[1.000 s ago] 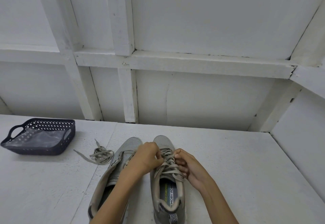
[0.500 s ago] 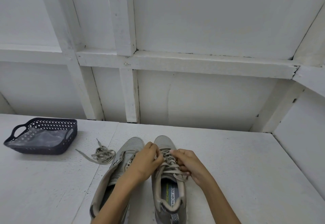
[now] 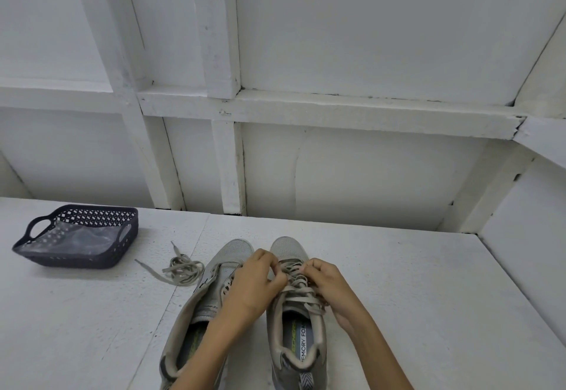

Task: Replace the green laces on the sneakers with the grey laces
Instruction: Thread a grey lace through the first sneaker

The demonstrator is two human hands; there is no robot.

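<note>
Both sneakers sat at six o'clock on the white table (image 3: 413, 297), toes pointing to twelve. The left hand (image 3: 254, 282) and the right hand (image 3: 327, 279) were close together over the right sneaker (image 3: 289, 247), near its toe end. Their curled fingers pinched the threaded lace (image 3: 301, 294) there. The left sneaker (image 3: 232, 251), at nine o'clock from it, had no lace that I could see. A loose lace (image 3: 183, 268) lay in a heap at nine o'clock from that shoe. Both laces looked pale, so I could not tell green from grey.

I think the step was working the lace through the holes near the toe. To do it well, the person needed to keep the shoe flat, move one crossing at a time, and keep the lace untwisted.

The table looked a bit rough. A dark basket (image 3: 76, 259) with a clear bag inside sat at ten o'clock. A white wall (image 3: 367, 175) with thick beams stood at twelve.
</note>
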